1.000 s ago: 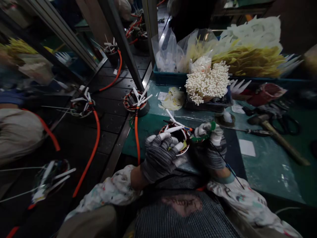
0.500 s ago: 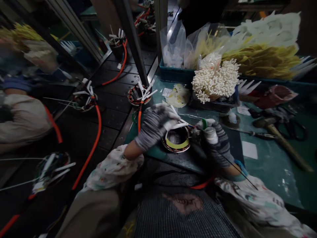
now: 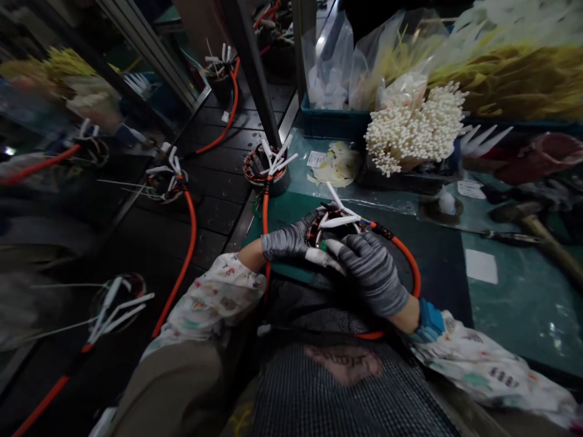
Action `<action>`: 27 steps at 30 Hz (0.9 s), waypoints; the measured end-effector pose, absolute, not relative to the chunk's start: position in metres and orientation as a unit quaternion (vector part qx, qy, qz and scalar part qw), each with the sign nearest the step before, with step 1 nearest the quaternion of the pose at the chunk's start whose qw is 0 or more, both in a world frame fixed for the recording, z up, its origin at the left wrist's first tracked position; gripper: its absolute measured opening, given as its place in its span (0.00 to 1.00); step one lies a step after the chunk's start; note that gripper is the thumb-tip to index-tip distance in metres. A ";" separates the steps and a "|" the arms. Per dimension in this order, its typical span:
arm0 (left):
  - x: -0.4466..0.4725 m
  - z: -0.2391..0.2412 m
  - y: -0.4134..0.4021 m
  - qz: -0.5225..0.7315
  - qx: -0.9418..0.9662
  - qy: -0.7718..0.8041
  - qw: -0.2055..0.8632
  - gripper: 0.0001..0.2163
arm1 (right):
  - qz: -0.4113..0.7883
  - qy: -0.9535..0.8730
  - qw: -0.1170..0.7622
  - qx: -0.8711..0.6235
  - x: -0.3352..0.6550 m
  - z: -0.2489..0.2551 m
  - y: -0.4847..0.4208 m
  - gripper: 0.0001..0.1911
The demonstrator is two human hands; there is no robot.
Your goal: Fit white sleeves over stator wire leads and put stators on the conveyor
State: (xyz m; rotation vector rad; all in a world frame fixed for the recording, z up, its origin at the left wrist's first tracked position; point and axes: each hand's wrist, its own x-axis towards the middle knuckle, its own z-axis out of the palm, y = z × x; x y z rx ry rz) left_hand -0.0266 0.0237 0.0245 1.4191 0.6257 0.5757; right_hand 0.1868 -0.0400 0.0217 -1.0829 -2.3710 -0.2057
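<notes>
A ring-shaped motor stator (image 3: 314, 233) is tilted up above the mat in front of me, with white sleeves (image 3: 341, 220) standing from its top. From its right side an orange cable (image 3: 413, 261) curves down toward my lap. My left hand (image 3: 294, 243), in a grey striped glove, is wrapped round the left and near side of the stator. My right hand (image 3: 376, 273), gloved alike, grips the near right rim with bent fingers. A small green spot shows at its fingertips. The gloves hide the stator's near wall.
Another stator (image 3: 285, 181) with an orange cable stands beyond my left hand. More lie on the dark slatted surface (image 3: 209, 212) at left. White sleeves (image 3: 412, 130) fill a bin at the back. A hammer (image 3: 542, 227), a thin tool (image 3: 514, 237) and a white label (image 3: 481, 266) lie at right.
My right hand has come in from the right and turned palm down onto the stator. My left hand has moved from the sleeves to the stator's side. The stator is now tilted.
</notes>
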 end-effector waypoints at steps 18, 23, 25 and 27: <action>-0.022 0.025 -0.028 0.343 0.786 0.322 0.402 0.43 | 0.013 -0.856 0.325 -0.403 0.216 0.020 -0.083 0.12; -0.015 0.029 -0.034 0.335 0.772 0.325 0.433 0.42 | 0.001 -0.849 0.323 -0.419 0.215 0.024 -0.088 0.12; -0.015 0.030 -0.035 0.335 0.767 0.321 0.443 0.43 | -0.013 -0.854 0.325 -0.405 0.214 0.023 -0.088 0.12; -0.016 0.030 -0.035 0.334 0.758 0.321 0.459 0.44 | -0.012 -0.859 0.336 -0.386 0.213 0.023 -0.087 0.12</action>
